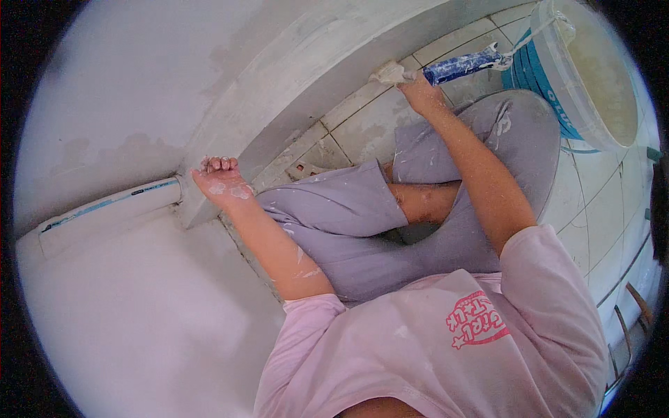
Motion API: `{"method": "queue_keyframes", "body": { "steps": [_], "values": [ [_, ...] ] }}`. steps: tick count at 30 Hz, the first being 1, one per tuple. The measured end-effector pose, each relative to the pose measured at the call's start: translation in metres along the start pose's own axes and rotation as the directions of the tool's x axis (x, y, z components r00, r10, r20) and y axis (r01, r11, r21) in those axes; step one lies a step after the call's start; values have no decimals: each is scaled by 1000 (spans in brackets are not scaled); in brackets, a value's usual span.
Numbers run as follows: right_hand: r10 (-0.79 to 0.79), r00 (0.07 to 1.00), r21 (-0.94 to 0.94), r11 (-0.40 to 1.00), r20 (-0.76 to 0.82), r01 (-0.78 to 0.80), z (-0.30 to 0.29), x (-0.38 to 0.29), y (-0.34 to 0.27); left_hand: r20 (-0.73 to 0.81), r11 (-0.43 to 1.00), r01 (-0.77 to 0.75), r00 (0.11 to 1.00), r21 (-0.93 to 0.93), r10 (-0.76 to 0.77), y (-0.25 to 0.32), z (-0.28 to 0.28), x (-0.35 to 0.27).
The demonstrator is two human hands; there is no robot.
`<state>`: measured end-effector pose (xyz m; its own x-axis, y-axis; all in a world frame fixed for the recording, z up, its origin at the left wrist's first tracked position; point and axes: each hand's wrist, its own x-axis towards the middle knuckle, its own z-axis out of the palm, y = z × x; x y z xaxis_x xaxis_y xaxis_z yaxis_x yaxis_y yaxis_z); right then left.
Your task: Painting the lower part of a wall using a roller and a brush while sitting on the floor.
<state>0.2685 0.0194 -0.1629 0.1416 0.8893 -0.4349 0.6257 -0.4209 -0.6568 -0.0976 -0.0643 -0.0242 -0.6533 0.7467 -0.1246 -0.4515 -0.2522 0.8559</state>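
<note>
My left hand [222, 180] is raised palm up beside the wall corner, with its fingers loosely curled, nothing in it and white smears on the palm. My right hand [423, 96] grips a brush-like tool whose pale, coated head [389, 73] touches the base of the wall ledge [313, 89] or lies very close to it. Its grip is hidden by my fingers. A blue cylinder [460, 65] smeared with white extends from beside that hand towards a bucket [575, 78]; whether it joins the tool cannot be told. The bucket is blue and white, with whitish residue inside.
A white plastic pipe [115, 204] runs along the wall at the left and meets the ledge. My crossed legs in grey trousers [350, 235] rest on the tiled floor [590, 193]. A small stained piece [308, 170] lies beside my knee. Dark bars show at the far lower right.
</note>
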Motion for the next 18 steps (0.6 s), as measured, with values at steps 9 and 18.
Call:
{"method": "queue_keyframes", "body": {
  "steps": [9, 18],
  "values": [
    [-408, 911, -547, 777, -63, 311, -28, -57, -25, -42, 1000, 25, 999, 12, -25, -12, -13, 22],
    [-289, 906, 324, 864, -310, 386, -27, -92, -35, -119, 998, 60, 991, 18, -57, -14, -8, 13]
  ]
}}
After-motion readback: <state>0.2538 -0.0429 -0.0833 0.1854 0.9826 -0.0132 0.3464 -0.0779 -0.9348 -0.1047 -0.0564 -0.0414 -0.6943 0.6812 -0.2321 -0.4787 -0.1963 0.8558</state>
